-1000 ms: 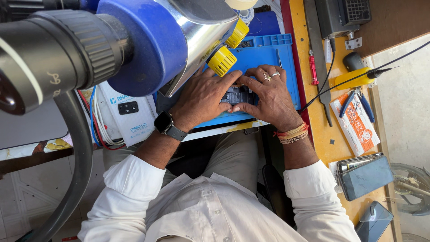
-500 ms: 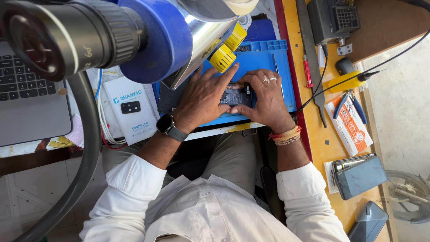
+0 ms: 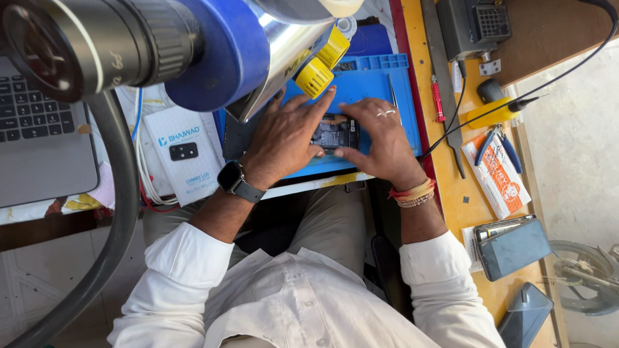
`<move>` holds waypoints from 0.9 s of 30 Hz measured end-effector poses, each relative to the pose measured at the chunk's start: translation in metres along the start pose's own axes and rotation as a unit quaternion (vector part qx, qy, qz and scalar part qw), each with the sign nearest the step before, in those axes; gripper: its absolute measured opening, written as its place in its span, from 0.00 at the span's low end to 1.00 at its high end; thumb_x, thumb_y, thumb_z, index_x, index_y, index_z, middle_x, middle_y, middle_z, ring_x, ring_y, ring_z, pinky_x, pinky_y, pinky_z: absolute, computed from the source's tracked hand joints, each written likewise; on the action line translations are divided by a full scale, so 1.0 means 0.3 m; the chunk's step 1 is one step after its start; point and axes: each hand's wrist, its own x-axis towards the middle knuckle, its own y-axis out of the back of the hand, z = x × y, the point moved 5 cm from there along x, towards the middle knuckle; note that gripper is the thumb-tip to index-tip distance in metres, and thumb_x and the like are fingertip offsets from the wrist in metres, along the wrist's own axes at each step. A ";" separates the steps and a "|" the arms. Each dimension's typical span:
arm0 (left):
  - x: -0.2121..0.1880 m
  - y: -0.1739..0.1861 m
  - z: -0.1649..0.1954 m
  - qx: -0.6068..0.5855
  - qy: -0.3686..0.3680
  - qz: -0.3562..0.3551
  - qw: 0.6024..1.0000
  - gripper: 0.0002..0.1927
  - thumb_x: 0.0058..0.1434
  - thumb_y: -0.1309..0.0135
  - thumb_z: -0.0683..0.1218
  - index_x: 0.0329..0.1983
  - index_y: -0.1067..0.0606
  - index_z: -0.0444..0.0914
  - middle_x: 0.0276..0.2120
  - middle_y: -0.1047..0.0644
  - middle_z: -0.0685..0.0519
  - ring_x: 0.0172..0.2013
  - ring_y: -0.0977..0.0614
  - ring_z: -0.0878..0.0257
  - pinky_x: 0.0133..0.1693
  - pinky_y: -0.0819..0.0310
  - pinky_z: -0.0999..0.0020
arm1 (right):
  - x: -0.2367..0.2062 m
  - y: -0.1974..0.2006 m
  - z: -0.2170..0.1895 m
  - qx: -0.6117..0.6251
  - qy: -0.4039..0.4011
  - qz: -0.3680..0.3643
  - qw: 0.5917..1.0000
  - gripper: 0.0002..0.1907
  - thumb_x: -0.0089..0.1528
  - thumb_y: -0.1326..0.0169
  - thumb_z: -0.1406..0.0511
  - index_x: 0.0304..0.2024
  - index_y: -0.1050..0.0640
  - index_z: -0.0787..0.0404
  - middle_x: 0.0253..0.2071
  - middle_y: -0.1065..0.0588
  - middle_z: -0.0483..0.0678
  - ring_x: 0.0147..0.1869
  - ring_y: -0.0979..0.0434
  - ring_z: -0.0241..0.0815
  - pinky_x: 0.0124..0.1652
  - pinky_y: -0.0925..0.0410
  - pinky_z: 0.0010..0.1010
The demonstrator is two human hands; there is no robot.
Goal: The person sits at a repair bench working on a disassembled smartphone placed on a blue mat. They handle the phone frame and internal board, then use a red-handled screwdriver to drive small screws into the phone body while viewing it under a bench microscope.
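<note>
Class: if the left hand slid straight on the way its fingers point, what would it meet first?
Probably the yellow knob of the microscope, just beyond the left hand fingertips, though its height above the blue mat is unclear.

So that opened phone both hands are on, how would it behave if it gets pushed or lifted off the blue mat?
The opened phone is flat and thin, so it probably slides rather than rolls or tips. Its exposed insides look fragile; the left hand and right hand grip only its edges. The blue mat looks rubbery, likely resisting a push.

Matt blue rubbery mat (image 3: pixel 393 90), glossy steel microscope column (image 3: pixel 277 48), white cloth shirt (image 3: pixel 303 296).
</note>
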 end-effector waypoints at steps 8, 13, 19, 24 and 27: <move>-0.024 -0.015 -0.024 0.000 0.042 -0.020 0.999 0.56 0.45 0.26 0.51 0.74 0.43 0.37 0.53 0.23 0.39 0.59 0.26 0.46 0.60 0.39 0.42 | -0.067 -0.021 0.046 0.031 -0.019 0.019 0.999 0.40 0.55 0.29 0.59 0.66 0.31 0.65 0.60 0.23 0.52 0.70 0.29 0.58 0.70 0.40 0.53; -0.041 0.004 0.011 0.021 0.030 -0.007 0.999 0.54 0.50 0.28 0.51 0.76 0.43 0.35 0.57 0.24 0.43 0.63 0.28 0.49 0.66 0.42 0.41 | -0.089 -0.026 0.016 -0.018 -0.013 0.029 0.999 0.37 0.59 0.32 0.57 0.66 0.29 0.63 0.64 0.26 0.53 0.74 0.32 0.59 0.73 0.43 0.55; -0.213 0.051 -0.007 0.030 0.066 0.034 0.997 0.50 0.53 0.33 0.57 0.73 0.41 0.32 0.68 0.32 0.42 0.71 0.37 0.47 0.68 0.48 0.43 | -0.131 -0.069 -0.076 -0.060 -0.004 0.011 0.998 0.37 0.62 0.39 0.51 0.68 0.31 0.63 0.72 0.32 0.56 0.79 0.38 0.60 0.75 0.48 0.56; -0.344 0.080 -0.035 0.111 0.079 0.049 0.989 0.46 0.58 0.39 0.63 0.73 0.38 0.34 0.71 0.34 0.45 0.73 0.40 0.50 0.73 0.59 0.43 | -0.108 -0.131 -0.176 -0.116 0.022 -0.017 0.993 0.48 0.61 0.47 0.41 0.72 0.36 0.67 0.75 0.38 0.61 0.80 0.43 0.62 0.75 0.55 0.59; -0.382 0.105 -0.037 0.112 0.073 0.071 0.988 0.46 0.58 0.43 0.66 0.72 0.36 0.35 0.71 0.35 0.46 0.74 0.42 0.49 0.73 0.62 0.43 | -0.090 -0.150 -0.217 -0.154 0.020 -0.022 0.988 0.51 0.60 0.52 0.37 0.73 0.37 0.67 0.76 0.40 0.61 0.81 0.45 0.62 0.75 0.58 0.61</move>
